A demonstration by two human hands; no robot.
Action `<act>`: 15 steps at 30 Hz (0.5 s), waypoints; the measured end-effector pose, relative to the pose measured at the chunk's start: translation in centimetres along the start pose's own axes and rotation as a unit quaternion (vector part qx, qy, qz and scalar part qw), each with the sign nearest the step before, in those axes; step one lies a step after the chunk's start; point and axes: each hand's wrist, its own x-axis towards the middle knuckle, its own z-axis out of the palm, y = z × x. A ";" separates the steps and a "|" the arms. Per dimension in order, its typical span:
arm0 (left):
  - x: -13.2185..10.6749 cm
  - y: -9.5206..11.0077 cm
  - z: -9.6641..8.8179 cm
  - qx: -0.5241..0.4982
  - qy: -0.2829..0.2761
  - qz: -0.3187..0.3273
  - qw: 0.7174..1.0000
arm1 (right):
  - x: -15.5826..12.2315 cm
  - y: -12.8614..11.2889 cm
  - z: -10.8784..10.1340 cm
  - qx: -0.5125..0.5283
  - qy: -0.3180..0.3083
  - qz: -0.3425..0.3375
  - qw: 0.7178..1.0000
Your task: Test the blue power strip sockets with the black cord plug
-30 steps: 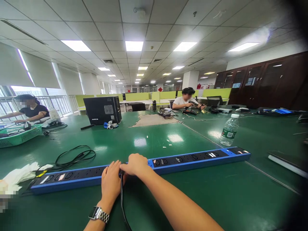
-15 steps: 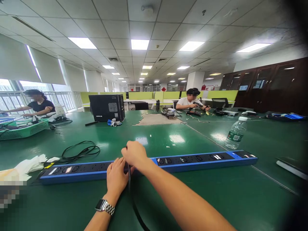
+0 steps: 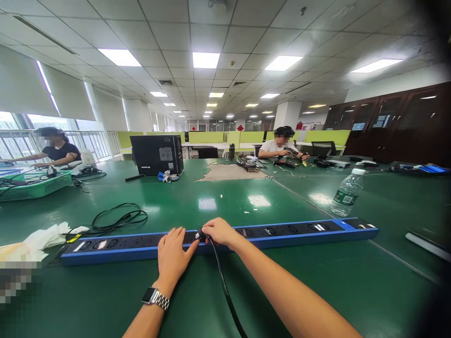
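Tabletop [image 3: 225, 197]: glossy green, smooth, strong glare. Power strip [image 3: 299, 230]: blue casing semi-gloss, black face matt; metal or plastic unclear. Cable [image 3: 225, 291]: black, matt, rubbery. Watch band [image 3: 155, 298]: shiny metal links. Bottle [image 3: 347, 192]: clear plastic. Basket [image 3: 35, 185]: green plastic mesh. Rag [image 3: 45, 237]: white, crumpled, soft.

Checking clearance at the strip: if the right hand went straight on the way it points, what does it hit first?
Probably the left hand: the right hand, holding a black plug, points leftward along the blue power strip, and the left fingers lie on it close by. Depth unclear.
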 end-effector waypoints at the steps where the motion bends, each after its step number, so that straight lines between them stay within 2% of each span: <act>1: 0.0 0.0 0.0 -0.001 -0.004 -0.003 1.000 | 0.1 0.1 -0.3 0.000 0.007 0.006 1.000; 15: 0.0 -0.2 0.2 -0.013 -0.003 -0.005 1.000 | -2.0 3.0 -6.4 -0.021 0.071 0.053 0.996</act>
